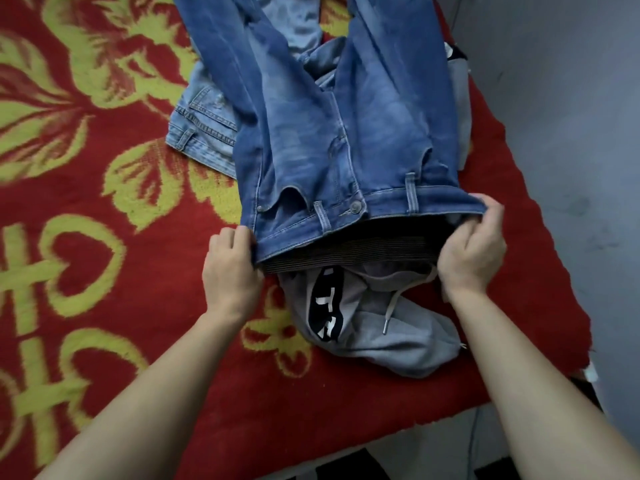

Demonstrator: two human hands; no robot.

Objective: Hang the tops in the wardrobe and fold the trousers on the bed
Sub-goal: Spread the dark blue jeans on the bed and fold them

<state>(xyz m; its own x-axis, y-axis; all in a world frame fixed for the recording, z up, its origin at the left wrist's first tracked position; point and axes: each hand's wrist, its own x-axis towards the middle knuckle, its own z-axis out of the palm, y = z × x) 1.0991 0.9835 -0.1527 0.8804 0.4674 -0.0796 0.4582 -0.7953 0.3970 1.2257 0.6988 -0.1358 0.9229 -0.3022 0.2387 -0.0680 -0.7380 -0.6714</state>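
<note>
Where the red blanket (104,209) with its big yellow-green shapes is spread out, clothes lie in a pile on its right half. Farthest left in the pile is a pair of light jeans (202,140). It lies flat on the blanket. Its waistband end sticks out to the left, and the rest is tucked under the other clothes.

Just below it, the left hand (230,268) holds the left corner of the dark blue jeans (311,133). Its fingers are curled tight on the waistband, and the back of the hand faces up. The dark blue jeans lie front side up on top of the pile. The legs go away toward the top of the view, and the waistband is close to the person. A round button (355,205) sits in the middle of the waistband.

Under the raised waistband a black ribbed cloth (346,251) shows. Nearer the person, a grey hoodie (391,341) lies crumpled on the blanket. It has a black strip with white letters and a loose cord (388,308).

On the right, the right hand (474,251) pinches the right corner of the waistband. Its fingers are bent round the edge and hold it a little above the pile. Past the blanket's right edge is a plain grey surface (571,133).
</note>
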